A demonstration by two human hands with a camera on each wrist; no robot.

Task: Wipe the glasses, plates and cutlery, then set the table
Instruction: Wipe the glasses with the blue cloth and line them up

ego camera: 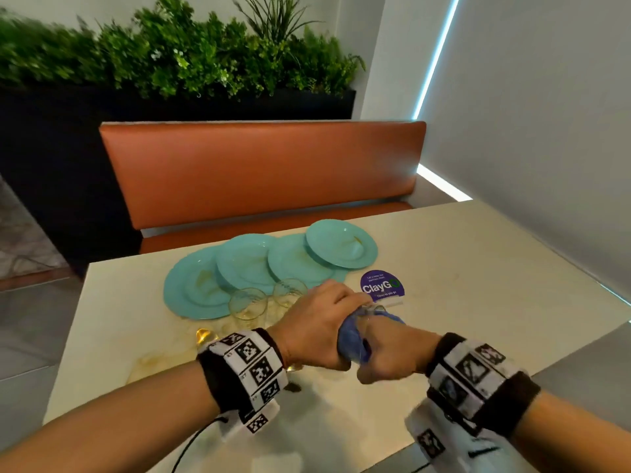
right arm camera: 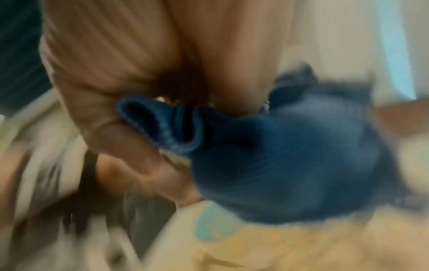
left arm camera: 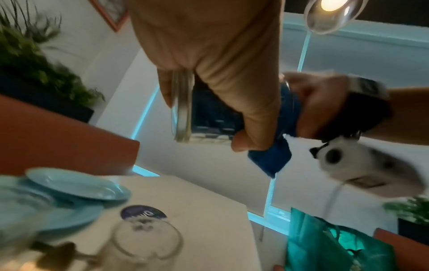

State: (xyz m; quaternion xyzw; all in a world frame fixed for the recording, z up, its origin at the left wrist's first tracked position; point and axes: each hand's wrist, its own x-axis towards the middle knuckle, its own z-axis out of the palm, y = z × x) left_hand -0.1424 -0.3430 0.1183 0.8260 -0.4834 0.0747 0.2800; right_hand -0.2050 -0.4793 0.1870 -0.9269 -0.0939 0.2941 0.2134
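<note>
My left hand [ego camera: 317,332] grips a clear drinking glass [left arm camera: 184,110] above the near middle of the table; in the head view the hands hide most of the glass. A blue cloth [ego camera: 351,343] is pushed into the glass's mouth. My right hand [ego camera: 392,356] clutches the bunched cloth [right arm camera: 290,165]; that view is blurred. Several turquoise plates [ego camera: 341,244] lie overlapping at the far side. Two more empty glasses [ego camera: 247,303] [ego camera: 290,291] stand just in front of the plates. A gold-coloured piece of cutlery [ego camera: 205,336] shows beside my left wrist, mostly hidden.
The beige table [ego camera: 478,268] carries a round purple sticker [ego camera: 382,285] right of the glasses. An orange bench [ego camera: 259,172] runs behind the table, with a dark planter of greenery above it. A wall closes the right side. A teal bag [left arm camera: 325,243] sits below the table's right edge.
</note>
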